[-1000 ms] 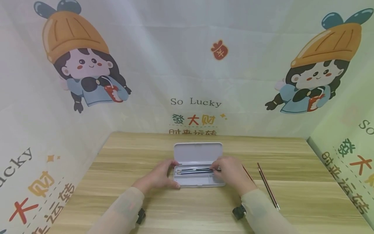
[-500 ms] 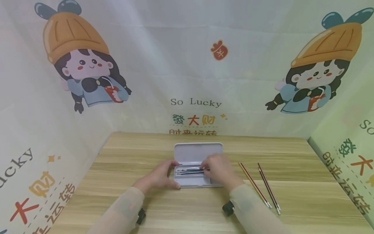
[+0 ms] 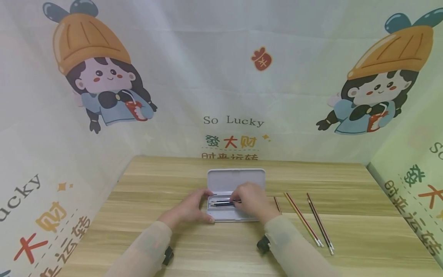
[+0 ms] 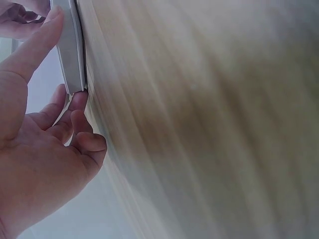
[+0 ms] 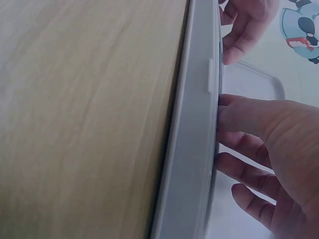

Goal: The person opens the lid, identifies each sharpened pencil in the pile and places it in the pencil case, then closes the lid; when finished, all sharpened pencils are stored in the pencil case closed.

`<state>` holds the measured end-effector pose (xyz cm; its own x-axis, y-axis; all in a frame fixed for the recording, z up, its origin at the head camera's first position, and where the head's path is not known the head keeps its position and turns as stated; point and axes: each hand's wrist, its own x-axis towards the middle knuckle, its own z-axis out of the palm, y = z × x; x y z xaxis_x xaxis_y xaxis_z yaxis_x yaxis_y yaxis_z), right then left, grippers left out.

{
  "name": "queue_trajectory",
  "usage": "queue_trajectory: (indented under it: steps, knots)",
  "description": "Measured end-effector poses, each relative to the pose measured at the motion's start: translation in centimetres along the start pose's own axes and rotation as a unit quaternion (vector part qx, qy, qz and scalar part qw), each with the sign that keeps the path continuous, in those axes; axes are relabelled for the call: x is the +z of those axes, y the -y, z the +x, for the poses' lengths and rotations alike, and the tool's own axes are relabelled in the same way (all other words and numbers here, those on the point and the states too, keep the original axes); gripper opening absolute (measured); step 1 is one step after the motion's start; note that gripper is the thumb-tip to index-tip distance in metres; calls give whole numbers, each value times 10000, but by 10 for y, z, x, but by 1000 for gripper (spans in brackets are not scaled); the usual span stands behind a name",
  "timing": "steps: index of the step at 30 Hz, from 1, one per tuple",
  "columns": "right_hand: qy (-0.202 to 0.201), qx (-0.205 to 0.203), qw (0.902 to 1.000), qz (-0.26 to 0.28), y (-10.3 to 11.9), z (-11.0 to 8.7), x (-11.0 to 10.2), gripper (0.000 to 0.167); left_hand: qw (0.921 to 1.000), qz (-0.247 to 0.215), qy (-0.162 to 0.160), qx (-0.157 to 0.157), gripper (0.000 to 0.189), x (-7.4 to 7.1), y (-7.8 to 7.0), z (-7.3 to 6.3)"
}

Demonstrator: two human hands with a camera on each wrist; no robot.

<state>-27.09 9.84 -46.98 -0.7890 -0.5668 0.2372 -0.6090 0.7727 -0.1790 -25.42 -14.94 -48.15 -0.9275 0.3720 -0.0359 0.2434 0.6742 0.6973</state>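
Note:
A pale pencil case (image 3: 236, 181) stands on the wooden table with its lid raised at the back. Several dark pencils (image 3: 221, 204) lie lengthwise in its rear compartment. My left hand (image 3: 188, 207) grips the left end of the case, thumb at the front edge and fingers round the far corner; the left wrist view shows this hand (image 4: 55, 134) from its palm side. My right hand (image 3: 250, 200) reaches into the case and pinches pencils near their middle. In the right wrist view its thumb and fingers (image 5: 244, 174) dip behind the case's front wall (image 5: 192, 124), hiding the pencil ends.
Right of the case, a red-and-yellow pair of pencils (image 3: 304, 221) and a dark red pair (image 3: 322, 227) lie slanted on the table (image 3: 166, 173). Another red pencil (image 3: 277, 205) shows partly behind the right forearm. A printed cloth (image 3: 180, 77) hangs behind the table.
My right hand has slid left along the pencils, from the right end of the case toward its middle. Pencils on the table right of it have come into view. The left hand stays put.

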Motion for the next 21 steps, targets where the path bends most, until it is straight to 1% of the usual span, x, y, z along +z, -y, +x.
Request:
queue_trajectory:
  steps: [6,9,15,18,21]
  knots:
    - [-16,65,9995,304,-3,-1,2,12,10000,-34,18,33,87,-1,0,0]
    - [-204,113,9985,487,-7,-7,-2,14,10000,-59,28,41,87,1,0,2]
    - [-485,412,9967,499,-14,-16,-15,19,10000,-54,-6,-51,87,2,-1,1]
    - [-800,523,9940,533,-18,-18,-19,30,10000,-19,-15,-54,88,1,0,-1]
    - [-1100,687,9904,487,-27,-19,-27,48,10000,-20,-19,9,88,0,0,-1]
